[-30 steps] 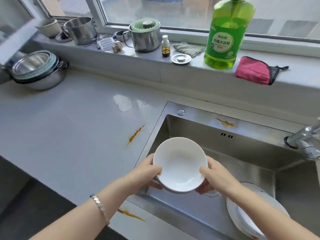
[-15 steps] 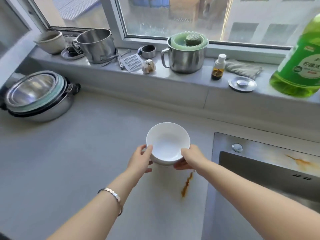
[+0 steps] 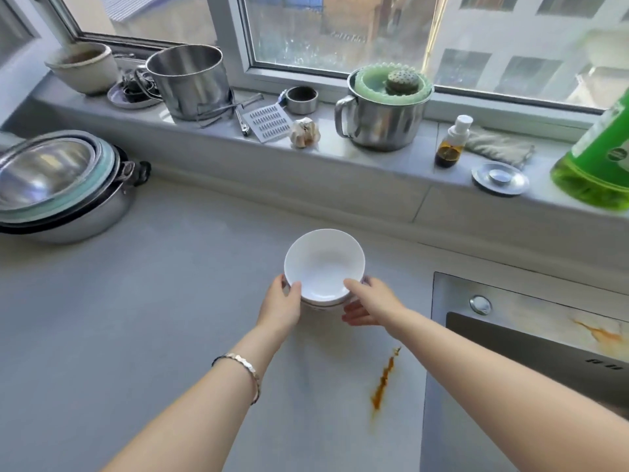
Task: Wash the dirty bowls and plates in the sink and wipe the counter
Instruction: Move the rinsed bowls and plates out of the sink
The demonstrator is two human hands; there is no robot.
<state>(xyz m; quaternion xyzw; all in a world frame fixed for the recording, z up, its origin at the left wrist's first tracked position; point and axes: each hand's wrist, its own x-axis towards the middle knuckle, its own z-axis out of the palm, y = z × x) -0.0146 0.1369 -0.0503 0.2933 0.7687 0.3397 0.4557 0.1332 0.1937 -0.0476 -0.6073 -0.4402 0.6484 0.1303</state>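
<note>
A clean-looking white bowl (image 3: 323,264) is low over the grey counter (image 3: 153,318), left of the steel sink (image 3: 510,338). My left hand (image 3: 280,306) grips its left rim, thumb on the inside edge. My right hand (image 3: 374,306) holds the right side, thumb on the rim and fingers underneath. A second rim seems to show just below the bowl; I cannot tell if the bowl touches the counter. An orange-brown streak (image 3: 384,379) stains the counter near the sink, and another orange smear (image 3: 599,332) marks the sink's rim.
Stacked metal basins (image 3: 58,185) stand at the counter's far left. The windowsill carries a steel pot (image 3: 189,80), a lidded steel mug (image 3: 381,114), a small dark bottle (image 3: 452,141), a grey cloth (image 3: 497,148) and green dish soap (image 3: 599,158).
Both hands carried the bowl out of the sink and leftward over the counter, then lowered it further away from me. The view swung left with them.
</note>
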